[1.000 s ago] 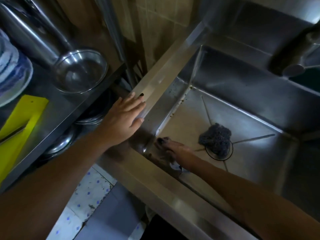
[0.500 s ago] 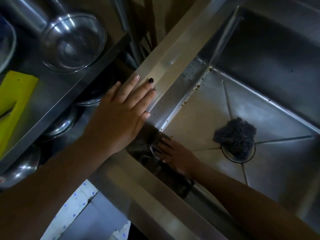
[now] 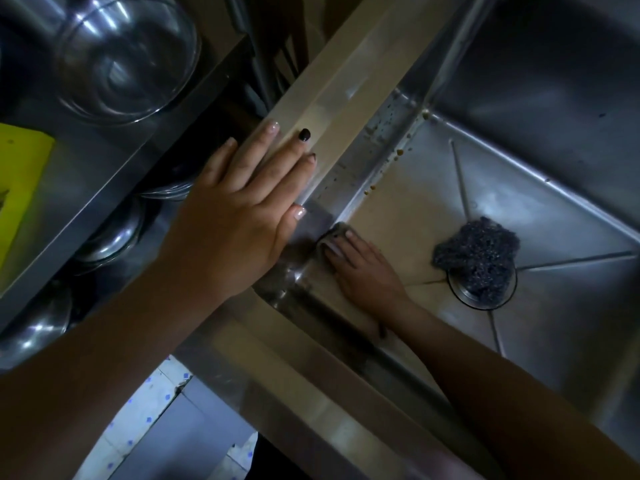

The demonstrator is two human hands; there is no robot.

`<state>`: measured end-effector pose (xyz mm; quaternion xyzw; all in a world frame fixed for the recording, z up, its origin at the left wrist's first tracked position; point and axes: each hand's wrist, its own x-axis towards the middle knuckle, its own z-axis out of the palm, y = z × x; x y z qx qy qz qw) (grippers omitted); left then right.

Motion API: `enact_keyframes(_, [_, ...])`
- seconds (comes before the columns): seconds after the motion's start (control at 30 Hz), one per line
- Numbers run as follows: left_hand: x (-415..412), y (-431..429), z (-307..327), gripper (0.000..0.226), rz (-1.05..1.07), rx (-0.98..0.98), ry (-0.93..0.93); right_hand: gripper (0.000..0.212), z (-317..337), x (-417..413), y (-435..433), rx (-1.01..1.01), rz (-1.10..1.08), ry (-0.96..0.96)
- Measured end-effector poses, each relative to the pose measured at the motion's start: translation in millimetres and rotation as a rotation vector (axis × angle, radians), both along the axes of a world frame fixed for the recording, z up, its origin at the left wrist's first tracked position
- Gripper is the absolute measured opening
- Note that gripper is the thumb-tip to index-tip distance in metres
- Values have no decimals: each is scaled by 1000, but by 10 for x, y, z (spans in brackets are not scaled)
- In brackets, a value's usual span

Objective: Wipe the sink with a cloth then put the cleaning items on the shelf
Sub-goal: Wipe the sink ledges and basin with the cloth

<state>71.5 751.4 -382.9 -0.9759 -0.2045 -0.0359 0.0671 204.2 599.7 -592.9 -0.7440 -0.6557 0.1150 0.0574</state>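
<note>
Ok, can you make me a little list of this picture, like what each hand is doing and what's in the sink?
left hand: flat on the rim of the sink
right hand: presses a cloth into the sink's near corner
scrubber: on the drain, apart from the right hand
specks: brown, along the foot of the left wall
shelf: holds a bowl and a yellow board

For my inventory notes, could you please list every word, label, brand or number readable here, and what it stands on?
None: no readable text shows anywhere.
The flat yellow plastic item on the steel shelf: a dark patch at the frame's edge, not legible as writing.
The stainless steel sink, shiny round bowl and dark steel-wool scourer: no markings visible.
</note>
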Motion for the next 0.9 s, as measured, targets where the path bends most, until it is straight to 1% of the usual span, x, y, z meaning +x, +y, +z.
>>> enact_keyframes(0.13, [-8,13,1,47,-6,-5,0,51,28,89,-95,-64,-86,-3])
enact_keyframes(0.23, [-19,14,-10,47,-1,5,-1,51,37,16,-233,-93,-76,43])
enact_keyframes(0.3, [-12,12,-11,47,0,2,-7,51,-25,-77,-345,-123,-7,88])
enact_keyframes(0.4, [-4,7,-9,46,2,-13,-17,48,-204,-216,-432,-194,227,241])
enact_keyframes(0.43, [-4,6,-10,46,4,-13,-20,47,-245,-238,-418,-197,279,258])
enact_keyframes(0.53, [-5,10,-16,46,6,-6,-20,45,-276,-238,-254,-162,372,242])
enact_keyframes(0.67, [-2,21,-11,46,7,-15,-10,48,-279,-196,-44,-124,401,189])
enact_keyframes(0.77, [3,8,-1,47,8,-14,0,53,-175,-157,-34,-65,315,163])
enact_keyframes(0.9, [6,10,4,47,12,-8,3,54,-12,32,-4,-84,0,58])
